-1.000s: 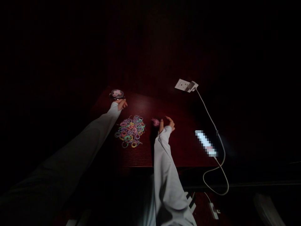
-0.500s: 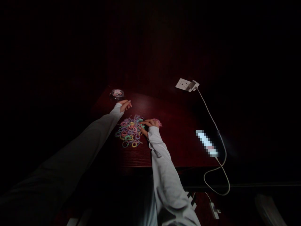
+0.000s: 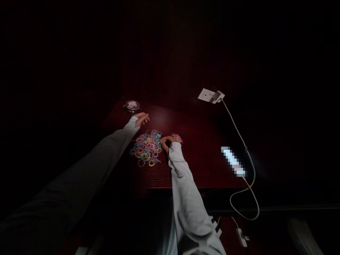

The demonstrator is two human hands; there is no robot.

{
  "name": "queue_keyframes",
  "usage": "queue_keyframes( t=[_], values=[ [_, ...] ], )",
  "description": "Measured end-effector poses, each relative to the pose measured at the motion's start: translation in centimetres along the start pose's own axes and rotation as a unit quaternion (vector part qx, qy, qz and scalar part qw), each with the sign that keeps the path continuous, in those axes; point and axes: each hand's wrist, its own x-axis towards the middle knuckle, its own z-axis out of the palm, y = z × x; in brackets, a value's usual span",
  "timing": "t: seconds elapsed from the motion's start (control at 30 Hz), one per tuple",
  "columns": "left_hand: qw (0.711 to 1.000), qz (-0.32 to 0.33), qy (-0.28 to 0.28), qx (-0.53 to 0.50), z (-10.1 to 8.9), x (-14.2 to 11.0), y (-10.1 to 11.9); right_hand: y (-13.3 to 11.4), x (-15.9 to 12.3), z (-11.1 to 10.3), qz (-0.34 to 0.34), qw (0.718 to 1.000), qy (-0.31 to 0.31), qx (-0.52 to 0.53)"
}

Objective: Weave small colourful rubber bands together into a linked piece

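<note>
A loose heap of pastel hair ties (image 3: 145,150) in pink, purple, yellow and green lies on the dark red wooden table. At its right edge is my right hand (image 3: 170,140), thumb and forefinger tips brought together in a pinch. Anything between those tips is too small to make out. Just behind that hand, partly covered by it, sits a small cluster of pink hair ties (image 3: 177,136). My left hand (image 3: 141,119) hovers above the heap's far side, fingers loosely bent and apart, with nothing visible in them. Close beyond it stands a round lidded jar (image 3: 132,105) with a pink design on top.
On the table's right side lies a lit, pixelated phone (image 3: 233,161). A white cable (image 3: 235,124) runs from it to a charger (image 3: 218,96) in a wall socket (image 3: 206,95). Below the table edge is another white plug (image 3: 241,237). Surroundings are very dark.
My right hand has drawn its fingertips back slightly to the right from the heap, and thumb and forefinger have closed together. The left hand has barely moved.
</note>
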Motion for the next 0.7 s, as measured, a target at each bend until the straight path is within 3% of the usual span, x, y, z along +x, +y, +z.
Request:
queue_keyframes(
  t=[0.07, 0.13, 0.23, 0.33, 0.43, 0.7],
  values=[
    [1.000, 0.002, -0.004, 0.019, 0.0, -0.1, -0.4, 0.0, 0.0, 0.0, 0.008, 1.000, 0.002, 0.004],
    [0.995, 0.045, -0.021, 0.087, 0.1, -0.5, -0.8, -0.1, 0.0, 0.0, 0.005, 1.000, -0.005, 0.003],
    [0.959, 0.140, -0.068, 0.238, 0.3, -1.7, -1.3, -0.4, -0.1, 0.0, -0.018, 1.000, -0.024, -0.006],
    [0.924, 0.164, -0.134, 0.320, 0.4, -2.9, -1.7, -0.8, -0.1, 0.0, -0.033, 0.999, -0.025, -0.010],
    [0.911, 0.167, -0.169, 0.338, 0.4, -3.3, -1.9, -1.0, -0.1, 0.0, -0.033, 0.999, -0.012, -0.013],
    [0.917, 0.140, -0.181, 0.328, 0.3, -2.8, -2.0, -1.0, 0.0, -0.1, -0.044, 0.998, -0.010, -0.034]
  ],
)
